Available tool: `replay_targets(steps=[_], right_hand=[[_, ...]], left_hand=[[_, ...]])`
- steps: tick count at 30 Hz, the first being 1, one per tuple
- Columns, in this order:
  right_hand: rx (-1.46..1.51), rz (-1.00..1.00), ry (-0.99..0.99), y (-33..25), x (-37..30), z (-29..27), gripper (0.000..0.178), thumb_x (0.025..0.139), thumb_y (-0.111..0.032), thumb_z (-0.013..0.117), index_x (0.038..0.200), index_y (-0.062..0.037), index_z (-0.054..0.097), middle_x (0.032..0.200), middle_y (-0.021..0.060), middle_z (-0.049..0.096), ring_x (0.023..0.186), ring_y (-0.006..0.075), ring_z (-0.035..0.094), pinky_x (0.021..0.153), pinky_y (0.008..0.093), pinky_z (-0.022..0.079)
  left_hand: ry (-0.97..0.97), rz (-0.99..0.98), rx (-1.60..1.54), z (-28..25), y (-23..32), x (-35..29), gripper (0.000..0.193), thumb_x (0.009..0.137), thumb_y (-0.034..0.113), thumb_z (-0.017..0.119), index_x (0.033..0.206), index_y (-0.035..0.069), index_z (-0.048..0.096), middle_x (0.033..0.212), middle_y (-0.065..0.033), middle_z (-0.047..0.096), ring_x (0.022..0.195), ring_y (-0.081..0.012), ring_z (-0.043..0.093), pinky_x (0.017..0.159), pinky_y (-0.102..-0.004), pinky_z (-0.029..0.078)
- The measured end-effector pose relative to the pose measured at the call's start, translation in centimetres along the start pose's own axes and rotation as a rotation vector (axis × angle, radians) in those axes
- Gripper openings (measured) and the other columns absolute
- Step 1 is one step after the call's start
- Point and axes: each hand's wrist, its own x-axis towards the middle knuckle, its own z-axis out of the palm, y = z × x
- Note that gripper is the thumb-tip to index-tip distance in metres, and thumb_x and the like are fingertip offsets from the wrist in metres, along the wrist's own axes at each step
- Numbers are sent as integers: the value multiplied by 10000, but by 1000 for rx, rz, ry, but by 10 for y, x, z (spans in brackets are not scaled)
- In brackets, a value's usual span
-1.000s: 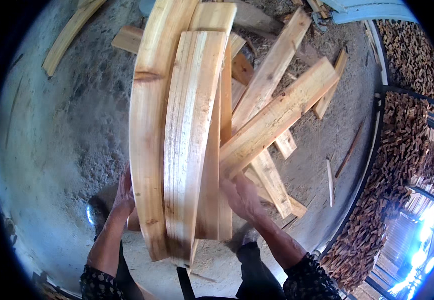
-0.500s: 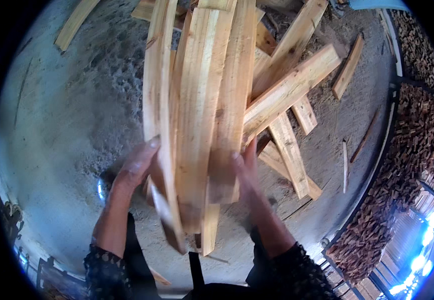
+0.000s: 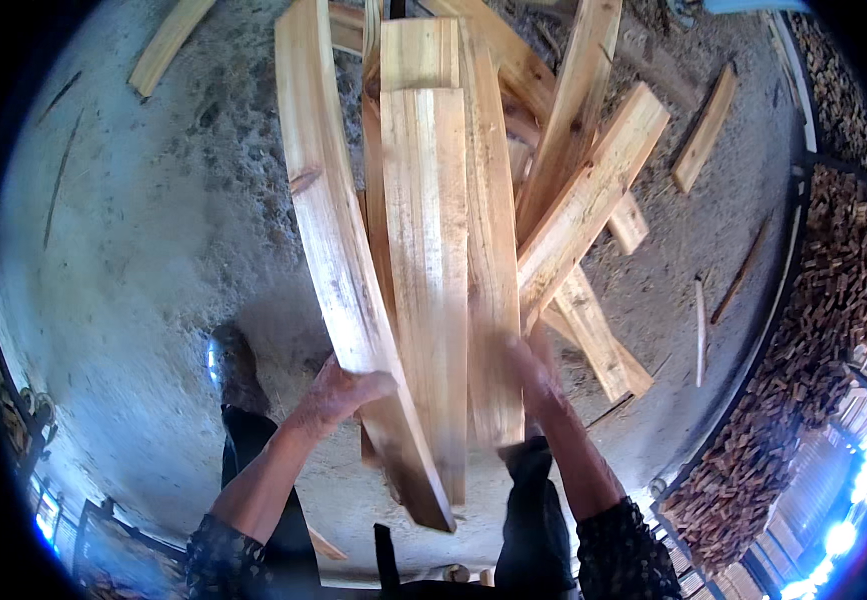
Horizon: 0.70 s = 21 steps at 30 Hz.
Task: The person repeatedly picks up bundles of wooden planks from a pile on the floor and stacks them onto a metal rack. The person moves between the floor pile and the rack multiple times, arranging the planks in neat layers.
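Observation:
Several long, pale wooden planks stretch away from me in a bundle between my hands. My left hand (image 3: 339,395) is closed round the leftmost plank (image 3: 339,240), thumb across its top face; the plank slants, its near end toward the middle. Beside it lies the middle plank (image 3: 429,260), on top of other boards. My right hand (image 3: 536,370), slightly blurred, holds the outer edge of the right-hand plank (image 3: 494,270); its fingertips are partly hidden. Boards underneath are mostly covered by the upper ones.
Loose planks (image 3: 594,205) lie crosswise right of the bundle, on the dusty concrete floor (image 3: 134,280). A short board (image 3: 706,130) lies farther right, another board (image 3: 169,45) at the far left. Stacked cut wood (image 3: 804,370) lines the right side. My dark boot (image 3: 239,370) stands near my left forearm.
The leftmost plank has turned flatter and swung aslant, its near end going right. My left hand has moved right and nearer me. My right hand has shifted slightly right and nearer.

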Motion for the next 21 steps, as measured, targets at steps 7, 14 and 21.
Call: replay_targets(steps=[7, 14, 21], right_hand=[[-116, 158, -140, -131, -94, 3, 734, 713, -349, 654, 1295, -26, 345, 1209, 118, 468, 1100, 186, 442, 938, 311, 333], [-626, 431, -294, -233, -191, -45, 679, 732, -385, 610, 1265, -24, 393, 1158, 99, 514, 1058, 185, 474, 910, 317, 359], [-613, 709, -395, -245, -306, -86, 647, 739, -385, 607, 1240, -21, 419, 1135, 108, 525, 1046, 200, 479, 908, 326, 354]], left_hand=[[-67, -30, -472, 75, 23, -82, 902, 599, 534, 698, 1273, 54, 340, 1198, -123, 463, 1121, -248, 442, 942, -389, 367], [-200, -80, -799, 189, 43, -180, 630, 802, 440, 549, 1259, 49, 360, 1189, -100, 473, 1098, -236, 454, 929, -404, 380], [-179, -304, -933, 288, 32, -301, 661, 798, 420, 551, 1308, 99, 280, 1268, -106, 412, 1140, -289, 416, 957, -480, 332]])
